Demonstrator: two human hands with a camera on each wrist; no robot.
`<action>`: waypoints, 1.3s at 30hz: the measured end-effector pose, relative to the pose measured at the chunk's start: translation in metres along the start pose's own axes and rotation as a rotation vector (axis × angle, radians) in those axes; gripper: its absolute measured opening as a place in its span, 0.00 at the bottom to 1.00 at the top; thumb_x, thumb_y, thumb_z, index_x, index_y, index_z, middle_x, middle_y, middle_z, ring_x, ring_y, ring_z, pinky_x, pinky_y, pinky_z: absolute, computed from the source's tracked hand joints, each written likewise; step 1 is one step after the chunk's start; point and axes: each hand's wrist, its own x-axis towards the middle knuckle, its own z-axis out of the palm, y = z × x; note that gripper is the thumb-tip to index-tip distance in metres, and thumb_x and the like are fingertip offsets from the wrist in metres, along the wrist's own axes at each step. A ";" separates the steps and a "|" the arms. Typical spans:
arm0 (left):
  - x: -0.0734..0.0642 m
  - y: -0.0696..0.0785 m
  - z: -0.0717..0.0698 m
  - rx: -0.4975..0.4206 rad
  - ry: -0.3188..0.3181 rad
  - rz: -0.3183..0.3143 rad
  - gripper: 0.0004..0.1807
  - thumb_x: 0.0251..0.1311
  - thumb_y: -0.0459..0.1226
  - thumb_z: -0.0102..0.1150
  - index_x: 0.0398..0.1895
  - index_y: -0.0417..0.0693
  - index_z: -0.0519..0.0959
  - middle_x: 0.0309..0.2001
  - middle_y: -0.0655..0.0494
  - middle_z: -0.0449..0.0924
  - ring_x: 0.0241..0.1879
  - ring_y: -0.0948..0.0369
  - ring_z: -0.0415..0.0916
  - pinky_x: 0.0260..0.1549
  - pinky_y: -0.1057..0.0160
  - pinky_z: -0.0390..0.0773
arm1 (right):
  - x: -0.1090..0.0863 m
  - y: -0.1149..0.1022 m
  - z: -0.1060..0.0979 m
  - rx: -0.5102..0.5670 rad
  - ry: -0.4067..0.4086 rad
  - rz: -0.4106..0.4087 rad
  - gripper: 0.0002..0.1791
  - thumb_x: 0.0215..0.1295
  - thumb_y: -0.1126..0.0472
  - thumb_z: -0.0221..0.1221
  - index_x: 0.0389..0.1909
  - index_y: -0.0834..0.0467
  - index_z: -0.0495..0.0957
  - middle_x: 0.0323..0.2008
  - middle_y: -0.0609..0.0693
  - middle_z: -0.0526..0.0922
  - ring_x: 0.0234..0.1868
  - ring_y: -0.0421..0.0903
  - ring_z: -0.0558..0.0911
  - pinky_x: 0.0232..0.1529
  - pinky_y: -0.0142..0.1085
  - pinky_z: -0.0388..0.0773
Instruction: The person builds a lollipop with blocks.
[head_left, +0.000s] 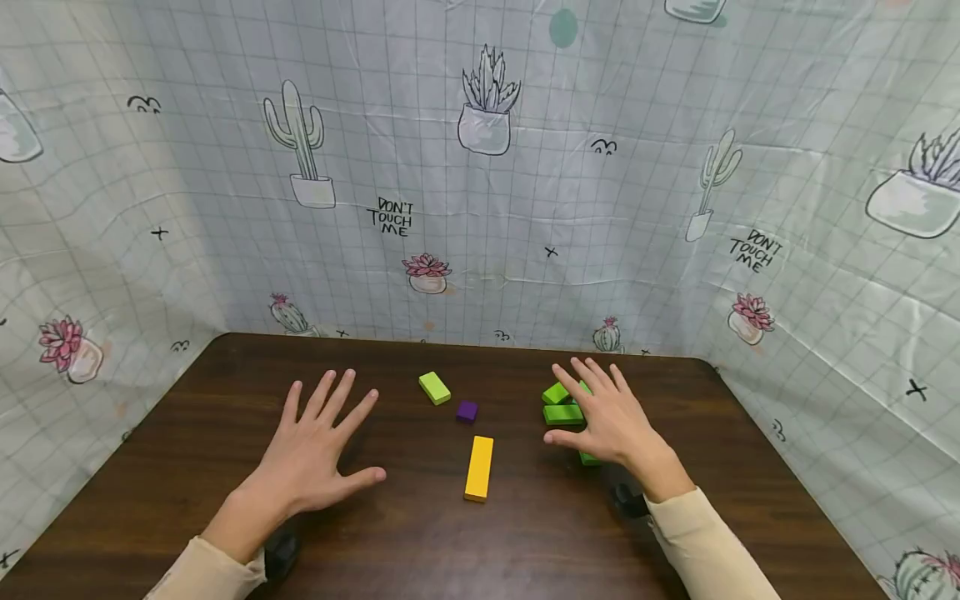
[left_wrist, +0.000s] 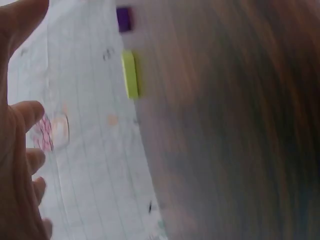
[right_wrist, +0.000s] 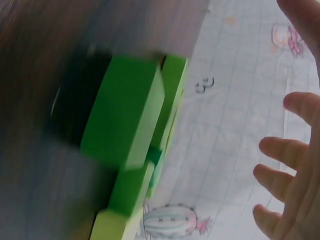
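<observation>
My left hand [head_left: 311, 462] is over the left side of the table with fingers spread and straight, holding nothing. Opposite it, my right hand [head_left: 613, 419] is spread the same way above several green blocks [head_left: 562, 415], partly hiding them. Between the hands lies a long yellow block [head_left: 479, 469]. Behind that are a small purple block [head_left: 467, 412] and a lime-green block [head_left: 434, 388]. The left wrist view shows the lime block [left_wrist: 130, 75] and purple block [left_wrist: 123, 19] beyond the fingers. In the right wrist view, a green block [right_wrist: 120, 107] appears large, apart from the fingers.
The blocks lie on a dark brown wooden table [head_left: 375, 533] with rounded far corners. A pale gridded curtain [head_left: 525, 200] printed with potted cacti hangs behind the table and along both sides. Dark wrist-worn devices [head_left: 628, 501] show under the wrists, beside the cream sleeves.
</observation>
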 end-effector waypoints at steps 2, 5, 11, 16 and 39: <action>0.003 0.006 0.000 -0.019 -0.018 0.015 0.53 0.50 0.72 0.50 0.75 0.58 0.53 0.76 0.45 0.40 0.74 0.46 0.34 0.66 0.37 0.33 | 0.003 -0.004 0.001 0.012 -0.004 -0.014 0.55 0.50 0.20 0.49 0.75 0.47 0.53 0.72 0.57 0.57 0.71 0.59 0.56 0.68 0.58 0.46; 0.007 0.016 0.002 -0.072 -0.049 0.045 0.52 0.50 0.70 0.54 0.75 0.58 0.54 0.76 0.46 0.40 0.74 0.45 0.36 0.66 0.37 0.35 | 0.008 -0.011 0.004 0.036 -0.017 -0.032 0.54 0.51 0.20 0.49 0.74 0.47 0.55 0.71 0.57 0.59 0.71 0.58 0.58 0.68 0.56 0.50; 0.015 0.036 0.009 -0.196 -0.163 0.111 0.50 0.53 0.65 0.57 0.75 0.56 0.53 0.76 0.46 0.40 0.74 0.45 0.37 0.66 0.37 0.42 | 0.019 -0.029 0.017 0.079 -0.090 -0.050 0.52 0.53 0.22 0.50 0.73 0.48 0.57 0.70 0.58 0.61 0.70 0.58 0.59 0.67 0.55 0.54; 0.022 0.049 0.011 -0.255 -0.263 0.157 0.47 0.56 0.62 0.57 0.75 0.55 0.54 0.75 0.44 0.41 0.73 0.44 0.41 0.64 0.37 0.50 | 0.035 -0.044 0.024 0.100 -0.142 -0.066 0.51 0.54 0.24 0.53 0.74 0.48 0.56 0.69 0.57 0.61 0.70 0.58 0.60 0.66 0.54 0.57; 0.051 0.087 0.024 -0.319 -0.422 0.283 0.38 0.60 0.53 0.61 0.71 0.52 0.62 0.72 0.46 0.55 0.69 0.51 0.58 0.61 0.49 0.66 | 0.095 -0.073 0.042 0.281 -0.358 -0.092 0.38 0.59 0.41 0.63 0.69 0.47 0.64 0.63 0.50 0.72 0.60 0.49 0.73 0.60 0.48 0.69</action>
